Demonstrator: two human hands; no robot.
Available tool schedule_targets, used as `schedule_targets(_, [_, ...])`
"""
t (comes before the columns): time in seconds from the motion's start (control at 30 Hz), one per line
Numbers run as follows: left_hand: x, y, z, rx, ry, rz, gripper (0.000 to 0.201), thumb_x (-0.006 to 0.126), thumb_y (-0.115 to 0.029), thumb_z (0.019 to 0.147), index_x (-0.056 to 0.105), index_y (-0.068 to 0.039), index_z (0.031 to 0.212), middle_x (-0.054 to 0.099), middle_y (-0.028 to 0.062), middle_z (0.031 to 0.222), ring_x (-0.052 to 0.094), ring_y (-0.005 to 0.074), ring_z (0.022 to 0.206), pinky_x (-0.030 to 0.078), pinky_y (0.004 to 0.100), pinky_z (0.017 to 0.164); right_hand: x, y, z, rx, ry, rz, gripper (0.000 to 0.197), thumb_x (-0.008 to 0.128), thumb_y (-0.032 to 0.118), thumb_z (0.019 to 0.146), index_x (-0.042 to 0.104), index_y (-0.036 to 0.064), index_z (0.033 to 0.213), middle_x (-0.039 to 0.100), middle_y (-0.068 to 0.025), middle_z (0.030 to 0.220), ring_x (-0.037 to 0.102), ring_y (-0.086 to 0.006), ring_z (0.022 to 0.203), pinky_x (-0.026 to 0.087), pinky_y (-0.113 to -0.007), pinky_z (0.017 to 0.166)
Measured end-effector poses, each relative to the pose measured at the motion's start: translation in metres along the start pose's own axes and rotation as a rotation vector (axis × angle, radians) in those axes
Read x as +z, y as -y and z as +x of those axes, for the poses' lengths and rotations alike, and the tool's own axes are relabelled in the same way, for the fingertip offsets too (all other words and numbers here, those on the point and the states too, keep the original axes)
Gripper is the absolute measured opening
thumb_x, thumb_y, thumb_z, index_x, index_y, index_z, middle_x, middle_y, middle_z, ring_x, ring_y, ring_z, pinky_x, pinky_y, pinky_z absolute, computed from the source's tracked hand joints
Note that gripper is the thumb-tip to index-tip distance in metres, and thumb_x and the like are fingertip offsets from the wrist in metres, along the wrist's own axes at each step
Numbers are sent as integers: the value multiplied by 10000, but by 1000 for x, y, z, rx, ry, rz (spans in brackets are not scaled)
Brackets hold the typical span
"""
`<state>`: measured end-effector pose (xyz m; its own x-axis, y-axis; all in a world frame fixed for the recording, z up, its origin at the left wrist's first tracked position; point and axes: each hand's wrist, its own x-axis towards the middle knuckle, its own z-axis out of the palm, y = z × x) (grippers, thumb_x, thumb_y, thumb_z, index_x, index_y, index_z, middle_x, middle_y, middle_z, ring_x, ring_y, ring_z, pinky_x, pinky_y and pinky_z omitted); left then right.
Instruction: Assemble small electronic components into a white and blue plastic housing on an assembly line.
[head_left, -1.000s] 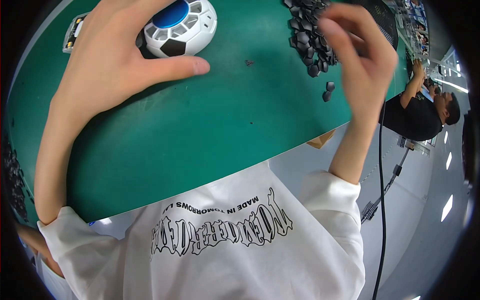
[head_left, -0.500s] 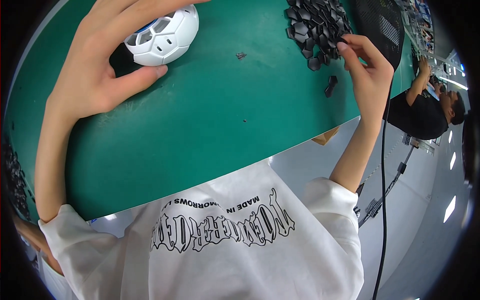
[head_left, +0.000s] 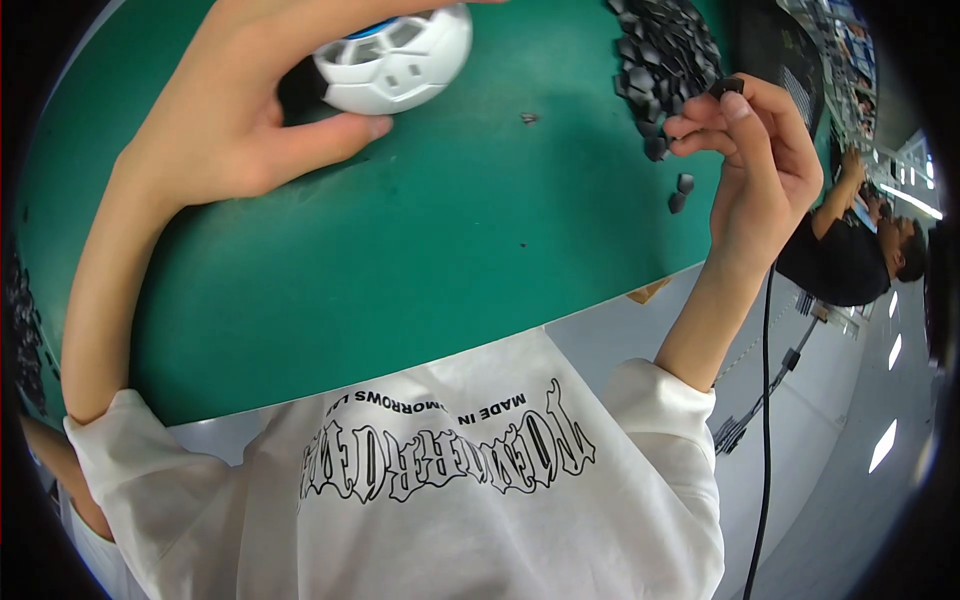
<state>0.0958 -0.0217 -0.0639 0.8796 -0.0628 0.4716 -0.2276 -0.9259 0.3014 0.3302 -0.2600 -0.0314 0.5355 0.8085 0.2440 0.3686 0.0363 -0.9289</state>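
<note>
At the upper left, my left hand (head_left: 255, 110) curves around a white ball-shaped shell (head_left: 425, 75) with open cells and a blue part inside. Its thumb presses near the shell's lower edge, while the fingers reach over the top, partly out of the picture. My right hand (head_left: 760, 160) pinches a small black flat piece (head_left: 727, 87) between thumb and forefinger, beside a heap of black five-sided pieces (head_left: 665, 60). Two loose black pieces (head_left: 681, 193) lie on the table just below that heap.
The green table (head_left: 420, 270) has its near edge in front of my white shirt. Small dark scraps (head_left: 529, 118) lie mid-table. A black mesh object (head_left: 785, 50) stands right of the heap, and a black cable (head_left: 767, 430) hangs down. Another person (head_left: 850, 245) is at the far right.
My right hand has turned and come up from the heap's edge, with the black piece now showing in its fingers. My left hand keeps its grip on the shell; the whole view has shifted slightly.
</note>
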Motion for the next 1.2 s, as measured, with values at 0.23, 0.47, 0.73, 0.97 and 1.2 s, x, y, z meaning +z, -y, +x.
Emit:
schedule_targets(0.23, [39,31,-9,356,-349,-96,682,766,-195,683,630,-77,1341,636,122,1058,605,305,1076,377,482,1029,35,2,23,-79,152,6,130,620,-47,911,665,-83,1027,710,-119,826,665,-158,655,547,-274,588])
schedule_targets(0.47, [29,-15,-46,-541,190,-195,533,806,-232,755,678,-14,1225,728,140,1072,705,230,925,537,344,810,56,2,9,-84,223,-411,119,642,-45,891,689,-56,999,665,-50,799,603,-131,660,438,-230,575])
schedule_targets(0.73, [43,-22,-62,-445,114,-256,556,792,-217,744,663,-34,1252,687,127,1045,670,247,938,492,369,855,83,21,-29,-288,620,-466,271,732,-82,650,714,-52,919,667,-83,769,588,-133,627,397,-240,539])
schedule_targets(0.97, [48,-12,-52,-250,-7,-235,579,779,-204,733,649,-51,1276,651,116,1022,638,261,949,452,391,895,91,21,-35,-338,688,-456,314,751,-80,583,722,-36,892,667,-94,763,605,-163,622,425,-258,528])
schedule_targets(1.2, [32,-16,-35,-38,-137,-157,604,767,-191,723,635,-69,1300,616,104,999,607,276,961,412,413,935,106,23,-36,-575,755,-555,260,767,-58,604,728,-28,859,663,-110,749,624,-197,616,472,-289,531])
